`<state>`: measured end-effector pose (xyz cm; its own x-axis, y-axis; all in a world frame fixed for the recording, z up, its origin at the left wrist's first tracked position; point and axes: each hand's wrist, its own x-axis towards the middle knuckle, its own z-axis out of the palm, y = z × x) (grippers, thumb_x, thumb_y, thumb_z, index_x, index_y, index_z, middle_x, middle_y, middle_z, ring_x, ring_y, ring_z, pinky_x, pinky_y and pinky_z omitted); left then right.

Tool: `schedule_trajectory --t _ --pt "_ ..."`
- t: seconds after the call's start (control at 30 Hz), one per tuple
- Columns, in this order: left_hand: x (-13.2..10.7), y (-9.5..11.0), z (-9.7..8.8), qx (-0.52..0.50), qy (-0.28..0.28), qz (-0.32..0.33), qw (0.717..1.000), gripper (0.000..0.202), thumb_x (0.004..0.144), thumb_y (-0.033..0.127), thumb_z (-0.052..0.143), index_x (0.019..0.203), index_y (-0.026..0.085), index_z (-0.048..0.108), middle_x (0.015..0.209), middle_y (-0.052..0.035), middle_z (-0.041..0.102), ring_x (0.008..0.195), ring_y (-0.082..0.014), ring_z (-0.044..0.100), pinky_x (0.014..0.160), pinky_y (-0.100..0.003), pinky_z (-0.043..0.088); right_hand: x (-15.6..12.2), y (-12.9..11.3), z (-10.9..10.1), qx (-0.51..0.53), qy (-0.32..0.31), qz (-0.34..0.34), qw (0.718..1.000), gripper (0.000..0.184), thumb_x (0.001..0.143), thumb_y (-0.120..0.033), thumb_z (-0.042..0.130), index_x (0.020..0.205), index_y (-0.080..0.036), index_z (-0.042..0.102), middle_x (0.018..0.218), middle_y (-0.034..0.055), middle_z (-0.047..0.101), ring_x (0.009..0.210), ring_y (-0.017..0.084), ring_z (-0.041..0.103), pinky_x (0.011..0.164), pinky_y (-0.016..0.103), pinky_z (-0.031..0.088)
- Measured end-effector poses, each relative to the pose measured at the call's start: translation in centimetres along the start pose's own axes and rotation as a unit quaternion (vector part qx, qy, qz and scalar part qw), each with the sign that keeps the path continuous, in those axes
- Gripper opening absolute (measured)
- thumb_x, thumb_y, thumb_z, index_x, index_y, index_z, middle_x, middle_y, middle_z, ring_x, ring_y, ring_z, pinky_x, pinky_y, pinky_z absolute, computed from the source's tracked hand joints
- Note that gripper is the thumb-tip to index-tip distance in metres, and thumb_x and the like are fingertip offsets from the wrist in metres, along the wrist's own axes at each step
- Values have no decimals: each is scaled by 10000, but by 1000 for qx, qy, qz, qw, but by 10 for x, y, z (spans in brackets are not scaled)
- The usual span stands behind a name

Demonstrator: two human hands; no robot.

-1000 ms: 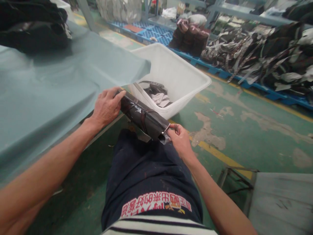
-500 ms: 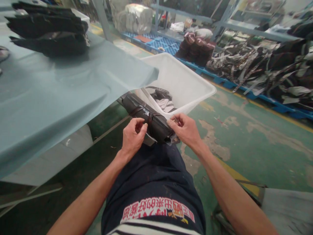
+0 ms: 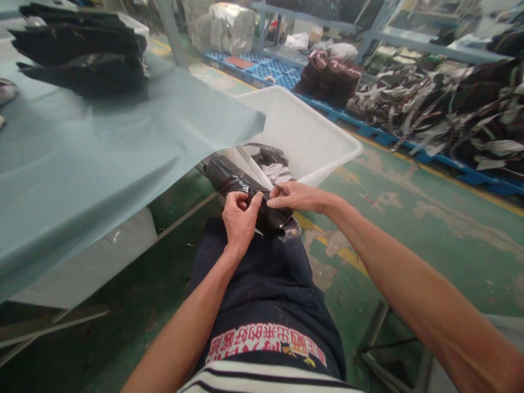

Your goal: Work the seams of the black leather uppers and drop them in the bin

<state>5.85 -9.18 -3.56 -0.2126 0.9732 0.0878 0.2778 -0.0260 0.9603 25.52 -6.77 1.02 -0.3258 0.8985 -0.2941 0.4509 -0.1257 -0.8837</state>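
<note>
Roll of dark wrapped material (image 3: 227, 176) lies across the knee (image 3: 262, 262), long axis from ten o'clock under the counter (image 3: 102, 142) edge to four o'clock, with left hand (image 3: 240, 217) and right hand (image 3: 298, 196) meeting mid-length, each grip pinched tight on its tie (image 3: 235, 184).

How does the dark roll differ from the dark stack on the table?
The roll is wound tight and banded; the stack lies flat in layers. The left hand and right hand pinch the roll; the stack sits untouched on the table. Both are dark.
</note>
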Motion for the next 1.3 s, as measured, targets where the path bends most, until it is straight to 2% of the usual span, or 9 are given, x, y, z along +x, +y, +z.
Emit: schedule_trajectory --t 0.1,0.2,0.47,0.7,0.87,1.0,1.13,1.3 --pt "-4 -5 6 -2 38 -43 998 498 742 531 918 987 226 610 864 37 596 799 -156 589 805 -315 472 -3 0 0 15 8 -7 1000 495 679 -602 880 869 -196 671 660 -71 499 631 114 409 570 269 303" --pt "-7 -9 10 -17 46 -58 997 608 689 552 956 1049 235 582 958 20 610 885 -165 607 865 -326 488 -4 0 -1 22 8 -14 1000 451 695 -566 873 869 -201 674 639 -78 483 621 113 399 565 266 297" --pt "-12 -16 12 -51 26 -58 997 634 735 552 925 1121 228 540 1024 0 588 899 -156 599 845 -309 499 2 7 -5 41 -14 -21 999 393 713 -544 856 811 -220 657 645 -54 509 620 124 409 548 274 308" --pt "-14 -23 13 -59 16 -35 998 632 772 580 888 1138 241 501 1007 7 562 814 -126 580 746 -270 497 -1 7 -5 15 -13 -34 999 240 813 -410 791 812 -219 644 640 -55 515 606 119 419 538 268 298" --pt "-14 -21 12 -40 17 -23 999 617 786 596 883 1128 247 506 989 11 548 791 -123 562 730 -267 495 0 10 -5 42 -12 -35 998 217 829 -385 790 828 -215 655 663 -47 530 622 121 438 553 265 325" --pt "-16 -15 11 -45 10 -40 998 646 755 557 920 1138 244 505 1026 -2 567 803 -122 571 725 -263 504 -2 9 -6 49 -22 -50 997 182 845 -371 752 844 -214 660 676 -46 549 639 127 458 560 260 346" --pt "-22 -6 12 -37 10 -64 997 709 724 540 947 1182 242 495 1120 -33 596 900 -143 618 775 -272 525 -6 3 -7 60 -24 -40 997 189 830 -362 786 830 -209 675 667 -45 553 628 126 458 557 261 344" --pt "-27 -1 13 -17 13 -69 997 723 738 529 941 1222 243 486 1179 -51 603 1000 -167 648 818 -280 527 -9 -3 -6 57 -16 -18 998 106 823 -252 787 807 -204 693 628 -54 538 595 119 445 562 260 328"
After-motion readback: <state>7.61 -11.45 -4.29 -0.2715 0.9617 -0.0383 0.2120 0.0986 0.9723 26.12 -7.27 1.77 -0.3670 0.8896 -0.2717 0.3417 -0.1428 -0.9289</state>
